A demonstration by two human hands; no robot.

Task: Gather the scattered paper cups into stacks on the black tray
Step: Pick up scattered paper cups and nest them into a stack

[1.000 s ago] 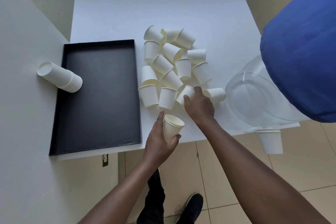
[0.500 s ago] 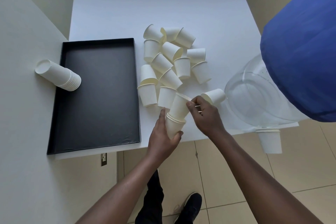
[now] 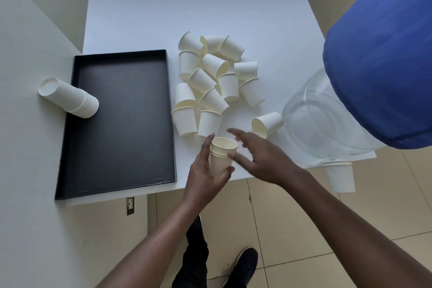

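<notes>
My left hand point(image 3: 205, 177) grips a short stack of nested white paper cups point(image 3: 221, 156), mouth up, over the table's front edge. Just right of it, my right hand point(image 3: 259, 159) hovers with fingers spread and nothing in it. Several loose paper cups point(image 3: 210, 82) lie scattered in a heap on the white table behind my hands; one cup point(image 3: 267, 124) lies on its side apart, to the right. The black tray point(image 3: 119, 121) sits to the left. A tall stack of cups point(image 3: 70, 97) lies tipped over the tray's left rim.
A water dispenser with a blue bottle point(image 3: 383, 65) and clear plastic neck point(image 3: 322, 119) crowds the right. A cup stack point(image 3: 340, 174) hangs beneath it past the table edge. Tiled floor, my leg and shoe point(image 3: 243, 264) lie below. A wall stands left.
My right hand picked a cup from the heap, pushed it into the cup in my left hand, then let go and opened. The left hand's stack grew by one.
</notes>
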